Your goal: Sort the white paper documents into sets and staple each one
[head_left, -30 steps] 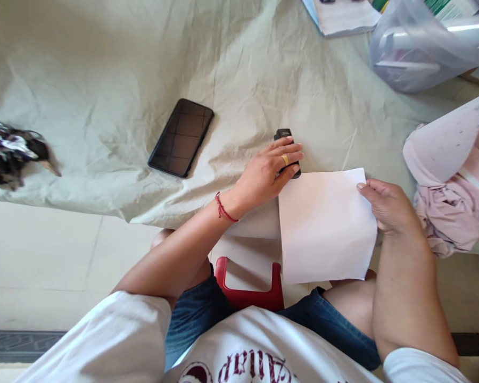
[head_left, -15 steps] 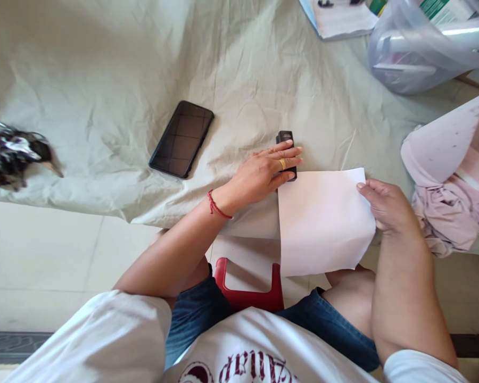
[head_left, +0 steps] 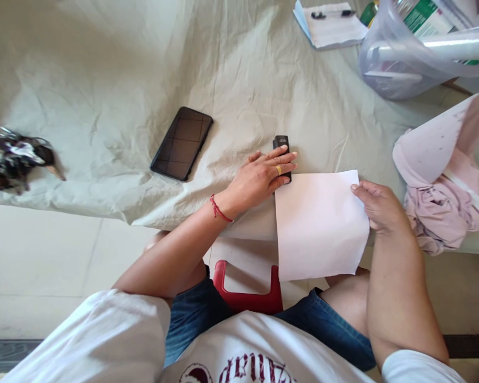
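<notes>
Head view – hands [head_left: 263, 178] pinning smooth paper [head_left: 317, 226]

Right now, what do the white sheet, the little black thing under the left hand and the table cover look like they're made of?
The white sheet looks like thin matte paper: it bends where the right hand pinches its corner. The small black object under the left hand seems hard plastic, slightly glossy; mostly hidden, so uncertain. The table cover looks like pale woven cloth, matte, full of creases.

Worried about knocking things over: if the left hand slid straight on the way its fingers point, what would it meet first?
The left hand already covers the small black stapler-like device; beyond lies bare cloth, apparently free.
</notes>
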A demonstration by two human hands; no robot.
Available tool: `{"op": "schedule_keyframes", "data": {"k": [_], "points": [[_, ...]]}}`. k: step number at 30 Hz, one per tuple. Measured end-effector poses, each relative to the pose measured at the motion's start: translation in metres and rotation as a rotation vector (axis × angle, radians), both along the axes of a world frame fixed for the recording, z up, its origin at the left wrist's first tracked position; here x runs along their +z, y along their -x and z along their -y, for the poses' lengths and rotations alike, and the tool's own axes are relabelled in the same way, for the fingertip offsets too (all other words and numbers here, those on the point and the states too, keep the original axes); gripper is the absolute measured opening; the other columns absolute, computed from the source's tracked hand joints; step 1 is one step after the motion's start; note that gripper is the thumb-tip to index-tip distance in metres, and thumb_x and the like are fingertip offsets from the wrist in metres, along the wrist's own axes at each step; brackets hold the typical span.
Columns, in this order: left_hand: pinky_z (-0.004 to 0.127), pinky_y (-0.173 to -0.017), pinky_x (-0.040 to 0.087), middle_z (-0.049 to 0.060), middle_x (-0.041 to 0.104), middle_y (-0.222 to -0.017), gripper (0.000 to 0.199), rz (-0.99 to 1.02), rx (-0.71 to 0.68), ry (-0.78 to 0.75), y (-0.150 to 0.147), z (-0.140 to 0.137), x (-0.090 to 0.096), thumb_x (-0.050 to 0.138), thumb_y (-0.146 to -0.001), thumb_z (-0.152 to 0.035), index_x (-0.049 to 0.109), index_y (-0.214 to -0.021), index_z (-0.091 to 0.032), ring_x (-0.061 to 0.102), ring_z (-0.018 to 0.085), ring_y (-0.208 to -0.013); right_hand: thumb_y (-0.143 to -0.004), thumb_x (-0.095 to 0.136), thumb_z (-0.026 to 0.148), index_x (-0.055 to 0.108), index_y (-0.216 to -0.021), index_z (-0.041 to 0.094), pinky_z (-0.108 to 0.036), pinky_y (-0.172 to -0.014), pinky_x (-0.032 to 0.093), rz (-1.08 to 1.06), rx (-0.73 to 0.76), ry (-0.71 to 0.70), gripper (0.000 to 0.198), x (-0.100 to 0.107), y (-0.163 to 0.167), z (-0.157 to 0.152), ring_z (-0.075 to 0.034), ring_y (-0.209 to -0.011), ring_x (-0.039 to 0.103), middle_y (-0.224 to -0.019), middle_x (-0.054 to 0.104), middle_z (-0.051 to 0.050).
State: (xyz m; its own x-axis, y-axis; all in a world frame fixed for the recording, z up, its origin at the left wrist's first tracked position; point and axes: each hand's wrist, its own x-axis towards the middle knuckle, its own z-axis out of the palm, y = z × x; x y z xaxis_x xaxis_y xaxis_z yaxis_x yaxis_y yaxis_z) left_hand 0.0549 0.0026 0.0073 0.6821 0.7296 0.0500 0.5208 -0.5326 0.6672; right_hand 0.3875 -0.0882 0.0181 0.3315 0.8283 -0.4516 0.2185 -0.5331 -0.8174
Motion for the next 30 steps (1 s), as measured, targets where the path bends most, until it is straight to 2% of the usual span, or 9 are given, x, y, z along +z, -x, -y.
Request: {"op": "schedule_keyframes", "data": {"k": [5,9,13,15,18,21,24,27,30], "points": [[0.066,-0.147,0.023,0.009,0.054,-0.184,0.048,-0.055,0.016,0.027,-0.003,0.006,0.006,0.049,-0.118,-0.023,0.071,-0.160,-0.026,0.037,0.031,-0.181,-0.069,0.098,0.060,0.076,-0.087,0.026,-0.031,-0.056,0.054,-0.010,-0.029,0.032,0.044,0.004,0.004,-0.001,-0.019,-0.062,0.064,-0.074,0.075,0.001],[0.062,-0.147,0.028,0.010,0.055,-0.184,0.048,0.023,-0.004,0.009,0.000,0.001,0.002,0.047,-0.118,-0.026,0.072,-0.159,-0.024,0.036,0.031,-0.181,-0.071,0.097,0.057,0.077,-0.088,0.026,-0.030,-0.058,0.054,-0.023,-0.017,0.043,0.040,0.003,0.006,-0.002,-0.018,-0.061,0.063,-0.077,0.076,0.001],[0.055,-0.146,0.036,0.010,0.062,-0.178,0.045,0.129,-0.035,-0.038,0.006,-0.009,-0.002,0.051,-0.116,-0.030,0.076,-0.154,-0.023,0.044,0.029,-0.177,-0.077,0.096,0.060,0.077,-0.088,0.028,-0.032,-0.058,0.055,-0.059,0.100,0.099,0.039,0.006,0.014,-0.002,-0.020,-0.066,0.066,-0.077,0.075,0.000],[0.054,-0.145,0.039,0.010,0.067,-0.174,0.042,0.160,0.013,-0.058,0.010,-0.013,-0.002,0.056,-0.114,-0.030,0.078,-0.150,-0.024,0.050,0.030,-0.174,-0.080,0.096,0.062,0.075,-0.085,0.028,-0.031,-0.058,0.055,-0.054,0.175,0.108,0.040,0.011,0.019,-0.001,-0.021,-0.068,0.066,-0.074,0.072,0.000],[0.056,-0.144,0.042,0.011,0.072,-0.168,0.040,0.205,0.175,-0.090,0.015,-0.015,-0.002,0.059,-0.111,-0.025,0.078,-0.146,-0.023,0.056,0.031,-0.168,-0.082,0.096,0.067,0.072,-0.078,0.026,-0.028,-0.056,0.049,-0.050,0.289,0.045,0.047,0.023,0.028,0.002,-0.017,-0.064,0.059,-0.070,0.067,0.000],[0.053,-0.143,0.044,0.014,0.072,-0.167,0.041,0.241,0.247,-0.071,0.016,-0.013,-0.004,0.063,-0.108,-0.024,0.077,-0.147,-0.019,0.062,0.030,-0.164,-0.079,0.096,0.073,0.077,-0.082,0.026,-0.030,-0.060,0.053,-0.107,0.266,-0.041,0.051,0.036,0.038,0.004,-0.018,-0.066,0.062,-0.076,0.072,-0.001],[0.057,-0.143,0.042,0.017,0.067,-0.172,0.044,0.227,0.176,-0.064,0.011,-0.007,-0.007,0.068,-0.109,-0.032,0.075,-0.150,-0.018,0.053,0.033,-0.171,-0.074,0.098,0.074,0.080,-0.088,0.029,-0.036,-0.069,0.061,-0.136,0.123,-0.156,0.050,0.044,0.049,0.001,-0.023,-0.074,0.070,-0.086,0.079,-0.003],[0.068,-0.145,0.033,0.016,0.049,-0.187,0.049,0.137,0.115,-0.087,-0.001,0.003,-0.008,0.073,-0.109,-0.040,0.073,-0.156,-0.026,0.034,0.040,-0.181,-0.071,0.096,0.079,0.080,-0.087,0.032,-0.042,-0.075,0.067,-0.084,0.028,-0.246,0.052,0.043,0.056,-0.006,-0.028,-0.083,0.075,-0.089,0.081,-0.005],[0.075,-0.146,0.022,0.015,0.040,-0.192,0.054,0.000,0.096,-0.098,-0.013,0.012,-0.005,0.079,-0.106,-0.040,0.071,-0.159,-0.030,0.025,0.044,-0.184,-0.069,0.092,0.087,0.081,-0.090,0.034,-0.048,-0.079,0.070,-0.043,0.020,-0.236,0.058,0.039,0.059,-0.012,-0.035,-0.098,0.080,-0.095,0.084,-0.008]]}}
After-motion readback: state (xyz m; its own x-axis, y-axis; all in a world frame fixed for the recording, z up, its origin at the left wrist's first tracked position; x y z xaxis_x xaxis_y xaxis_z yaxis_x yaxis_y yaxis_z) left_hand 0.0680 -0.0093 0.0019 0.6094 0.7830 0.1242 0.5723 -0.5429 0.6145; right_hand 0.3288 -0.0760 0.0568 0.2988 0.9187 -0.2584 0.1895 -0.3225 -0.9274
